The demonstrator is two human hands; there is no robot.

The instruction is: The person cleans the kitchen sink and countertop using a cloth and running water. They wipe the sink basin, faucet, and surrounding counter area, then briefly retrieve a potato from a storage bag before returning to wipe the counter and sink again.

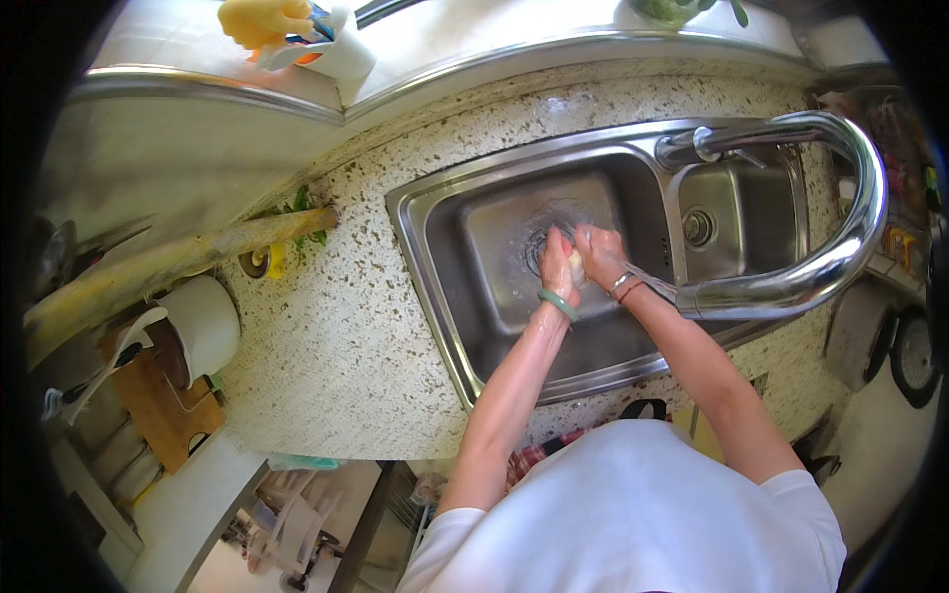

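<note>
Both hands are together over the large basin of a steel sink (474, 336), beside its drain. My left hand (558, 269), with a green bangle at the wrist, is closed. A small patch of red and pale yellow shows between the hands, too small to name. My right hand (601, 255) lies against the left, its fingers curled and partly hidden. Thin bands circle the right wrist. From the curved chrome faucet (860, 227) water runs over my right wrist and hand, and the basin floor is wet with splashes.
A smaller basin (727, 222) adjoins on the right under the faucet arch. Along the left, a long yellowish pole (178, 267) crosses the speckled counter (306, 356). Near it are a white container (203, 326) and wooden board (163, 405). A white cup (346, 49) stands on the far ledge.
</note>
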